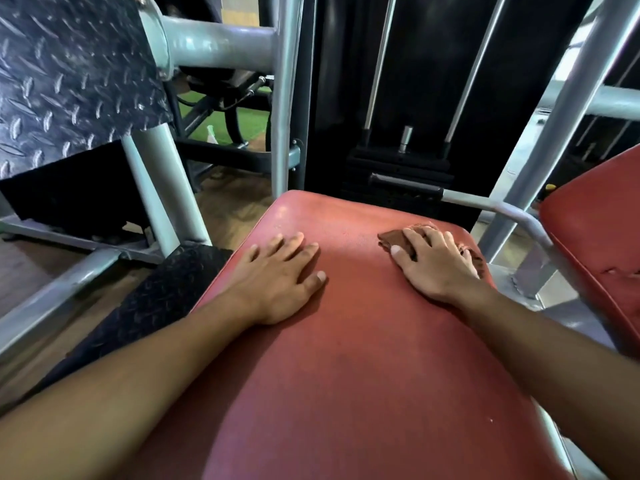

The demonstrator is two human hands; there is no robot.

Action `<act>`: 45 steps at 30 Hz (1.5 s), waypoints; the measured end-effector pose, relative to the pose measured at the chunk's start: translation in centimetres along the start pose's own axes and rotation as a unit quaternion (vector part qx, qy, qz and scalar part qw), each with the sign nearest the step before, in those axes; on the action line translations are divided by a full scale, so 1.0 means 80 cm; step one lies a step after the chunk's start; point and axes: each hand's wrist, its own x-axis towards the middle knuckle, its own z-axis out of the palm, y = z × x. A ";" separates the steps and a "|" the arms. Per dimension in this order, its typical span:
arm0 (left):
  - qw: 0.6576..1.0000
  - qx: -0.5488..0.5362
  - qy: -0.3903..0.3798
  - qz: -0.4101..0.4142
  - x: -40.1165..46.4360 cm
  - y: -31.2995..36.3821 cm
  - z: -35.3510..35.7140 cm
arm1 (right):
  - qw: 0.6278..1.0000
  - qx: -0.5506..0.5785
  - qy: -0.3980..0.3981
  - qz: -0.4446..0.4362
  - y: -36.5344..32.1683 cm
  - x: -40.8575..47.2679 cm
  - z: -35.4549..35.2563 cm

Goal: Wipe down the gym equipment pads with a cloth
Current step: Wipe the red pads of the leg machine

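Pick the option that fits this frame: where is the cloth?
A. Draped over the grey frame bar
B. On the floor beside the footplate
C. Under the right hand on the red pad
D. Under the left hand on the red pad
C. The brown cloth lies flat beneath the right hand near the far right corner of the red seat pad, while the left hand rests bare on the pad.

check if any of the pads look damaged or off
Yes: the second red pad at the right edge has a tear in its cover near its lower part, with ragged edges. The main red seat pad looks scuffed but intact; the right hand presses a brown cloth on it.
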 end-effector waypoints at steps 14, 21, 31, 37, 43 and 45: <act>1.000 -0.001 0.003 0.006 0.002 -0.003 0.004 | 0.944 -0.039 -0.116 -0.308 -0.022 -0.106 -0.028; 1.000 -0.009 0.013 0.005 0.001 -0.003 0.003 | 0.986 -0.023 -0.100 -0.133 -0.054 -0.137 -0.019; 1.000 -0.002 0.011 0.003 -0.002 0.000 0.003 | 0.989 -0.037 -0.128 -0.070 -0.086 -0.122 -0.007; 1.000 -0.001 0.014 0.004 -0.001 -0.002 0.005 | 0.989 -0.008 -0.119 -0.088 -0.092 -0.120 -0.003; 1.000 -0.002 0.012 0.006 0.001 -0.003 0.007 | 0.985 -0.009 -0.120 -0.128 -0.084 -0.112 -0.003; 1.000 -0.002 0.013 0.005 0.000 -0.003 0.007 | 0.984 -0.004 -0.122 -0.132 -0.085 -0.111 -0.003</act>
